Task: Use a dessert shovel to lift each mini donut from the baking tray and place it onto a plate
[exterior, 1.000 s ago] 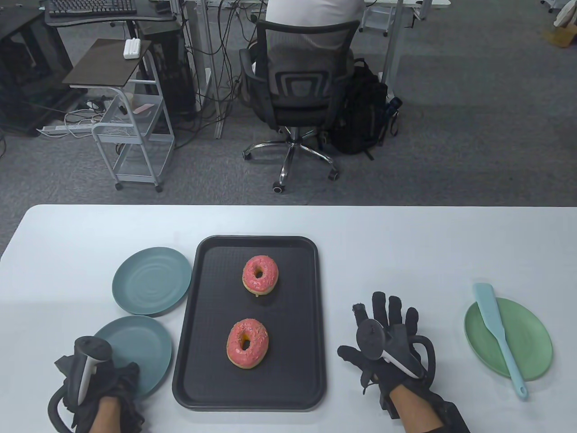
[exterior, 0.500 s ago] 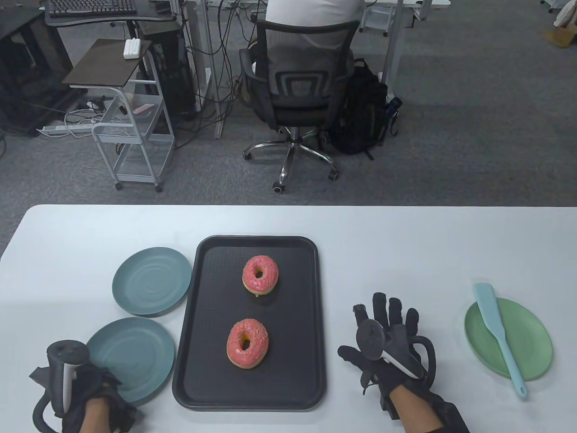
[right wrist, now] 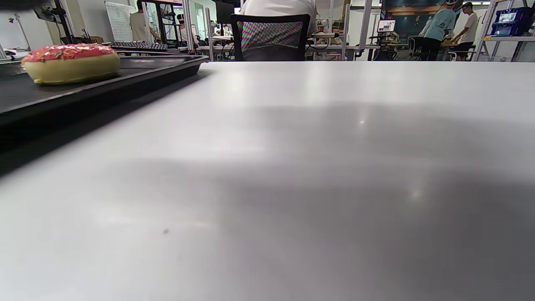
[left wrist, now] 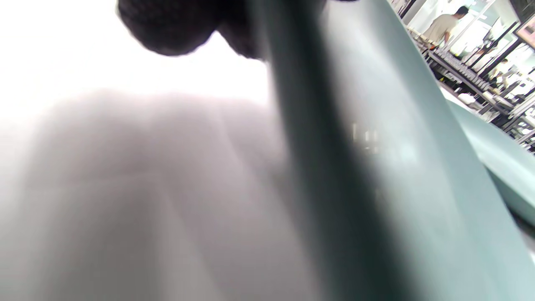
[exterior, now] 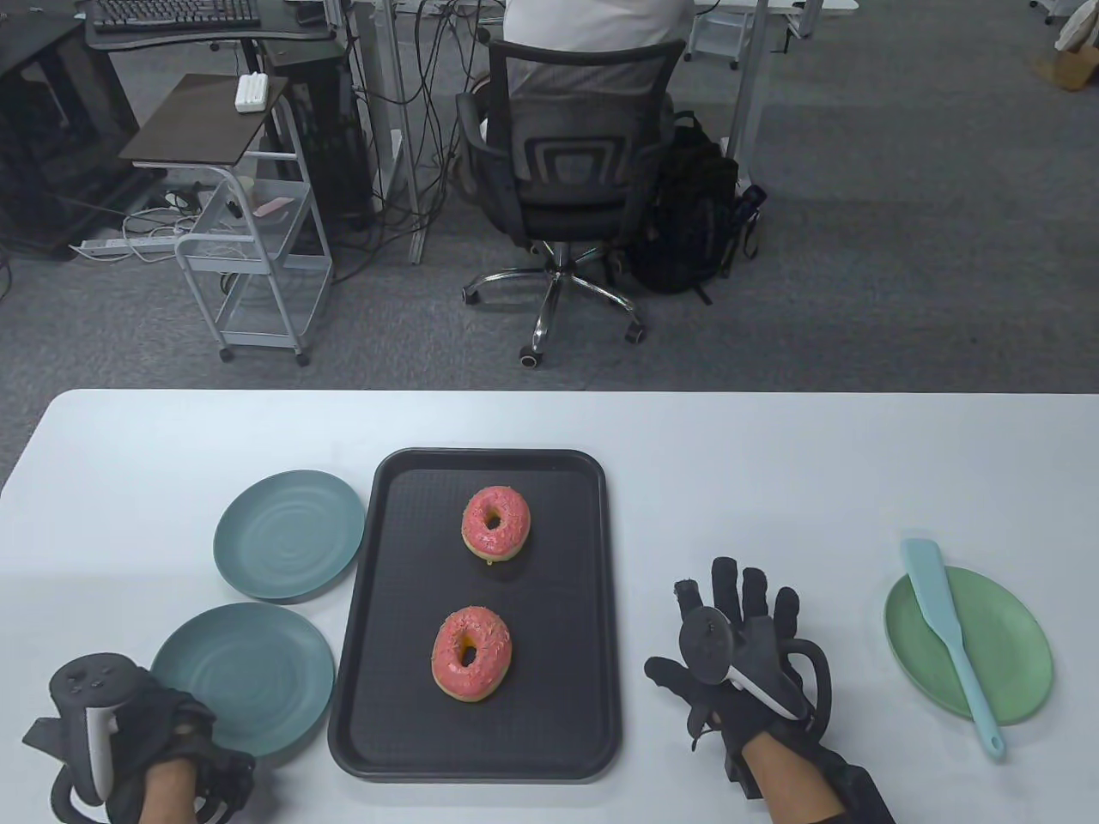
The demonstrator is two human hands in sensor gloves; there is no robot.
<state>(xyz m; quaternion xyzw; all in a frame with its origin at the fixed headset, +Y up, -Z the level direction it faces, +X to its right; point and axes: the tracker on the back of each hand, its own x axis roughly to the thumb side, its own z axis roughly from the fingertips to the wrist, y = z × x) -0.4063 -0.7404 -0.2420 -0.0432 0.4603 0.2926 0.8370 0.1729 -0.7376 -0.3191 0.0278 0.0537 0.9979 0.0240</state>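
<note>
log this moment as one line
donuts: two on baking tray | shovel: untouched, across green plate | right hand: flat on table | left hand: by near teal plate

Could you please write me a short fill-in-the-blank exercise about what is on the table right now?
1. The black baking tray holds ___ pink donuts.
2. The light blue dessert shovel lies across the ___ plate.
3. The right hand rests flat on the ___, fingers spread.

Missing words: two; green; table
</note>
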